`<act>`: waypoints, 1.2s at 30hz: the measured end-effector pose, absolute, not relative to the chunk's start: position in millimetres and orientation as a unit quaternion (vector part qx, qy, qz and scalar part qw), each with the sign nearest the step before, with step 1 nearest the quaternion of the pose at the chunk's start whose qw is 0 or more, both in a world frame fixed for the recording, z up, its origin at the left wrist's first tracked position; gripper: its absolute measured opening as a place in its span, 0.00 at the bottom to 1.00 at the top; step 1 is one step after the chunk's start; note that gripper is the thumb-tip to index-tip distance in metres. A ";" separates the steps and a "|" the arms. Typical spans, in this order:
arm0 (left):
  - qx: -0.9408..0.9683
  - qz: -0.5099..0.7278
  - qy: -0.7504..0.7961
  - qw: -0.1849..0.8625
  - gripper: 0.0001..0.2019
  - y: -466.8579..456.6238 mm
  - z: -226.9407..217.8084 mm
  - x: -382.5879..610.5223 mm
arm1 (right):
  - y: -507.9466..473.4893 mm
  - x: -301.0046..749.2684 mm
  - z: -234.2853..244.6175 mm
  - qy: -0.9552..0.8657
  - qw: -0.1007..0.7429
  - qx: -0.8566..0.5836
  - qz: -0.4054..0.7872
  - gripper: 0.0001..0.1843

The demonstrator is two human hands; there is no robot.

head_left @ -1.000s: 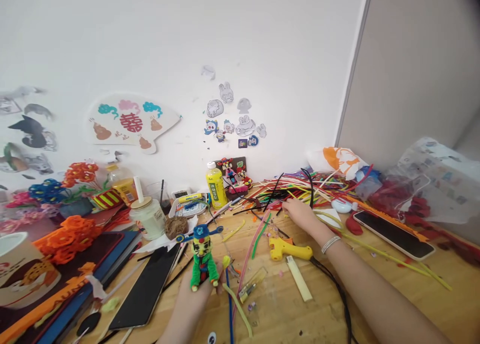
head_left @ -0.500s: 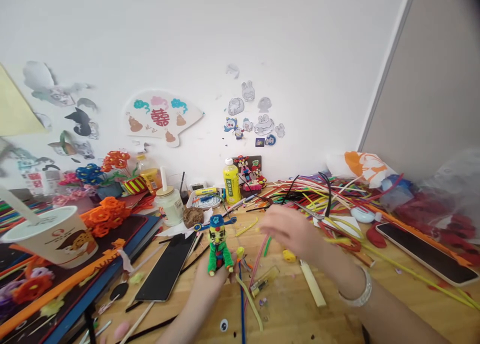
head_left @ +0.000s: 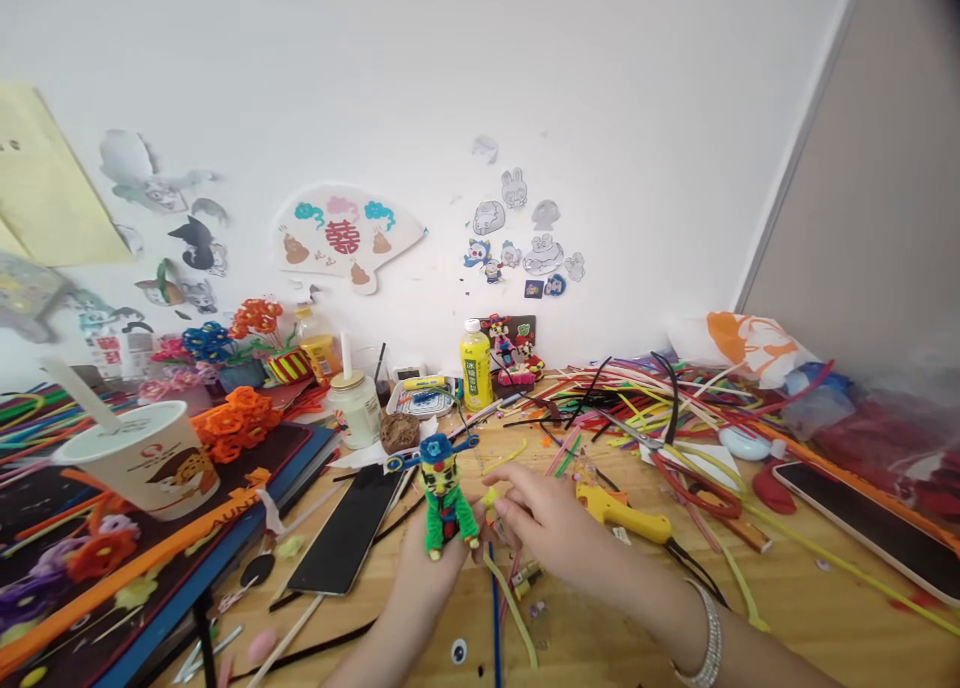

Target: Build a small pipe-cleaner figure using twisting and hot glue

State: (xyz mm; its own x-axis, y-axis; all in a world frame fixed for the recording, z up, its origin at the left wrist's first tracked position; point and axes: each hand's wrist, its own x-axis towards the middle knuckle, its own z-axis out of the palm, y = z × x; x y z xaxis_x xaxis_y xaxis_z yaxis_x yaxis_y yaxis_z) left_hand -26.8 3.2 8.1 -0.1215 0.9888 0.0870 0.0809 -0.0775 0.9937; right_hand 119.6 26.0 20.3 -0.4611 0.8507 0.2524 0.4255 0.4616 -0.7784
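My left hand is closed round the base of a small pipe-cleaner figure with a green body, a yellow striped face and a blue hat, held upright over the wooden table. My right hand sits just right of the figure, fingers curled together at a small yellow piece on the figure's side. A silver bracelet shows on the right wrist. A yellow glue gun lies right behind the right hand.
A heap of coloured pipe cleaners covers the back right. A phone lies at the right edge, a dark tablet left of the figure. A paper cup, a yellow bottle, a jar and orange pipe-cleaner flowers stand at the left.
My right hand came back from the pipe-cleaner heap at the back to the figure in my left hand. The view swung left, bringing the paper cup into sight.
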 end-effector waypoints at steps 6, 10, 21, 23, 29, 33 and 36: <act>0.547 0.525 0.528 0.382 0.09 2.7 2.9 -28.7 | 25.4 116.6 14.4 -0.789 0.328 -0.406 0.324 0.14; 0.578 0.520 0.524 0.348 0.08 2.6 1.3 -29.3 | 31.9 114.8 10.4 -0.783 0.345 -0.419 0.306 0.06; 0.601 0.527 0.523 0.296 0.09 4.5 -0.8 -36.3 | 38.6 110.1 1.5 -0.683 0.374 -0.408 0.477 0.08; 0.606 0.525 0.521 0.294 0.07 3.0 2.1 -35.2 | 38.9 107.5 -2.6 -0.665 0.366 -0.380 0.529 0.10; 0.629 0.535 0.495 0.272 0.05 4.8 0.9 -32.3 | 36.3 106.6 2.5 -0.609 0.322 -0.330 0.646 0.17; 0.659 0.537 0.462 0.252 0.12 4.9 -1.0 -33.5 | 33.1 111.8 12.7 -0.556 0.305 -0.339 0.695 0.14; 0.688 0.510 0.456 0.242 0.17 4.5 -2.5 -35.7 | 32.6 114.7 15.7 -0.567 0.296 -0.337 0.691 0.11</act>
State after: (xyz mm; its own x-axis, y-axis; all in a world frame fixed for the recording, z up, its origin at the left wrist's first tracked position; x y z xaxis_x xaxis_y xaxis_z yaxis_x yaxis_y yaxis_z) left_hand -35.7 4.5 -2.5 0.0643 0.8743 0.4811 0.3800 -0.4673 0.7983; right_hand 114.7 32.6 15.7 -0.5980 0.7908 -0.1300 -0.0262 -0.1814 -0.9831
